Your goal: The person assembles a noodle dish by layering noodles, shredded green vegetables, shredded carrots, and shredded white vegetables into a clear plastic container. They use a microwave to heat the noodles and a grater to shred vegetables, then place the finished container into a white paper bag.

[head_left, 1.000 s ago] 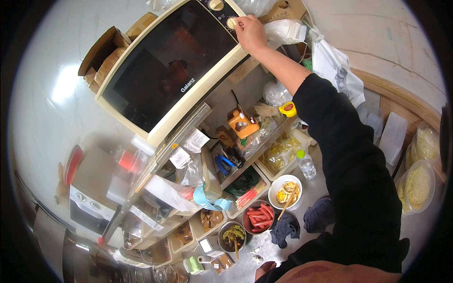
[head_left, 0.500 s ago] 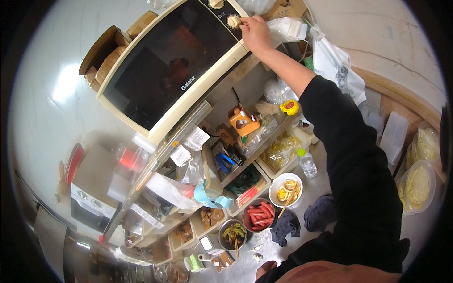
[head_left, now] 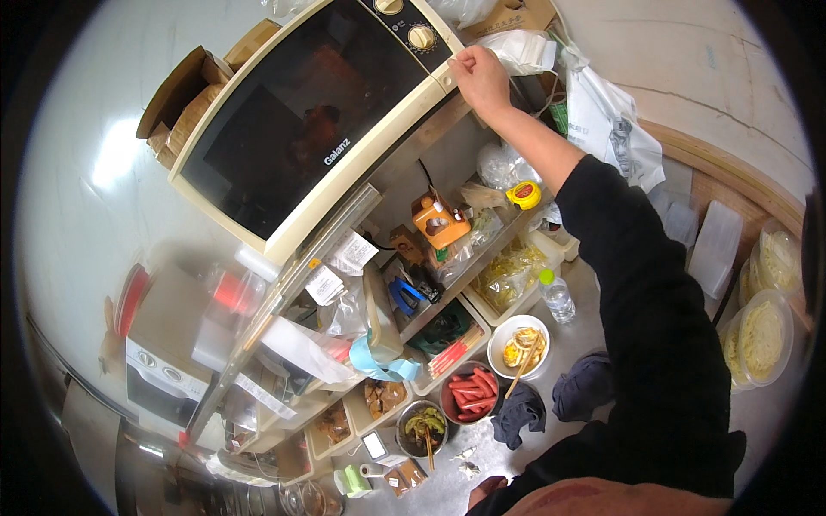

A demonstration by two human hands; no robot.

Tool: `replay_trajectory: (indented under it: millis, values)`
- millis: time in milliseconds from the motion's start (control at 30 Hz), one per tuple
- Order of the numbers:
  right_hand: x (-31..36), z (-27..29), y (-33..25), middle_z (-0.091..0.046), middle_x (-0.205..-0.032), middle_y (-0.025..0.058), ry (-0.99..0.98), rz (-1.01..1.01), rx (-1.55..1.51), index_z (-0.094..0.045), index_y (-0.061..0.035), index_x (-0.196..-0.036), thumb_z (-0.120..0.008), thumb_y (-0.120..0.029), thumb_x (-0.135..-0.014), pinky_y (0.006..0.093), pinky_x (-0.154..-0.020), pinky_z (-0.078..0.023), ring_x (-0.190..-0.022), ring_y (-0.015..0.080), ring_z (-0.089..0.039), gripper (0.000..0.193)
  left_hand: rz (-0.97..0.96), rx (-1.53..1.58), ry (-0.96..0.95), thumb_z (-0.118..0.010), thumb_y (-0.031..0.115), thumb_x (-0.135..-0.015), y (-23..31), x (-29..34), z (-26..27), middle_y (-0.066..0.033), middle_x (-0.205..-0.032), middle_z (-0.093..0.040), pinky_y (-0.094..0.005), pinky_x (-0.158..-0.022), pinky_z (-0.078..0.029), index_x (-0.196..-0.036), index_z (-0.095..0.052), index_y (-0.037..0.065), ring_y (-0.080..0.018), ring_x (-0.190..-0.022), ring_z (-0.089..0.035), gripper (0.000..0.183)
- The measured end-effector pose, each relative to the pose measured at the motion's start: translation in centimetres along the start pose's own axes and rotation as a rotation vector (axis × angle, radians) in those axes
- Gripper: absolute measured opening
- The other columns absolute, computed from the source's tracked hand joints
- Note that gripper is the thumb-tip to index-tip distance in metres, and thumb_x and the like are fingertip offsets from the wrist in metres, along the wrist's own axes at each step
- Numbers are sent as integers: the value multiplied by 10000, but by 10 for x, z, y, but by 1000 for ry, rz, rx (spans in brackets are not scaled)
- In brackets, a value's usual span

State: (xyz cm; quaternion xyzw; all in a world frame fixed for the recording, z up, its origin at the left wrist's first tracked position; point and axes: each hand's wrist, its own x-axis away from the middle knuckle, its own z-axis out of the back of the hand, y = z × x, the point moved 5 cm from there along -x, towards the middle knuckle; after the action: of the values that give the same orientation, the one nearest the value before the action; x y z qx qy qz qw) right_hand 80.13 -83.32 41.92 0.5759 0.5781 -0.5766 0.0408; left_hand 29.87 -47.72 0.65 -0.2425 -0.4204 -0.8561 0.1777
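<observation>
My right hand [head_left: 480, 82] is at the lower right corner of a cream microwave [head_left: 280, 234] with a dark glass door. Its fingers are bent together and hold nothing that I can see. They rest at the edge of the control panel, beside a small square button [head_left: 447, 80]. A round cream knob [head_left: 421, 37] sits just above the fingers, apart from them. The microwave's door is closed. Of my left hand [head_left: 487, 492] only a bit of skin shows at the lower edge; its fingers are hidden.
Below the microwave, a shelf holds an orange box [head_left: 440, 222] and a yellow tape measure [head_left: 524, 195]. On the counter stand a bottle [head_left: 557, 301], a white bowl [head_left: 496, 357] with chopsticks, red sausages [head_left: 472, 391] and dark cloths [head_left: 582, 387]. Plastic tubs [head_left: 761, 340] are at right.
My right hand has let go of the lower knob and moved down and right to the panel's corner. The view has shifted slightly.
</observation>
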Motion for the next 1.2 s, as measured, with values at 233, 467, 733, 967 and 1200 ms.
replay_trajectory:
  millis: [233, 467, 733, 967, 1200]
  values:
    - [-18, -11, -19, -621, -895, 86, 55, 142, -28, -645, -73, -930, -688, -198, -796, 380, -751, -500, -827, 257, -626, 188, 7, 2, -5, -631, 239, -901, -2, -3, 0, -189, -963, -688, -333, -831, -495, -1099, -636, -20, -252, -929, -659, 326]
    - [-24, -23, -17, -622, -929, 95, 23, 97, -40, -672, -91, -975, -643, -145, -817, 387, -786, -493, -889, 269, -616, 170, 13, 6, -11, -631, 243, -903, -6, -5, 1, -186, -958, -690, -330, -828, -496, -1098, -638, -17, -248, -924, -662, 326]
    - [-20, -20, -16, -616, -959, 120, 58, 218, 7, -671, -52, -991, -530, 0, -796, 388, -835, -482, -926, 299, -601, 245, 18, 10, -18, -630, 248, -905, -10, -7, 0, -182, -953, -692, -327, -825, -498, -1097, -640, -14, -244, -918, -665, 325]
    - [-17, -17, -16, -594, -1008, 152, 76, 232, 58, -659, -41, -993, -543, -6, -767, 395, -860, -471, -967, 313, -585, 257, 22, 22, -11, -629, 252, -907, -14, -6, -1, -179, -949, -694, -324, -822, -500, -1096, -642, -12, -240, -913, -667, 325]
    - [-5, -10, -1, -576, -998, 142, 64, 127, -5, -629, -35, -1024, -550, -55, -805, 383, -838, -477, -924, 301, -593, 234, 30, 40, 7, -628, 257, -909, -19, -2, -4, -176, -944, -696, -321, -819, -501, -1095, -643, -10, -237, -908, -669, 325]
